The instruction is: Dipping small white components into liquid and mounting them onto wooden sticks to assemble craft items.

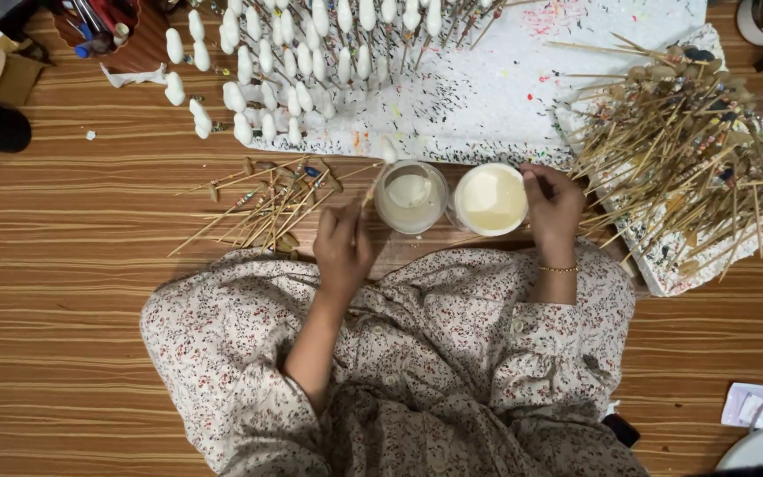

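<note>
Floral lap nearest. Left hand fingers clamped on stick, dip vertically above clear cup; right hand fingers clamped on white cup beside clear cup, steadying.

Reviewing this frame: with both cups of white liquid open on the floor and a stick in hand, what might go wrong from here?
1. The two open cups stand side by side against the person's lap; the left hand, working its stick at the rim, might tip one onto the floral garment.
2. The white-coated tip could drip onto the wooden floor.
3. The loose sticks lie close to the left hand and may get knocked.
</note>
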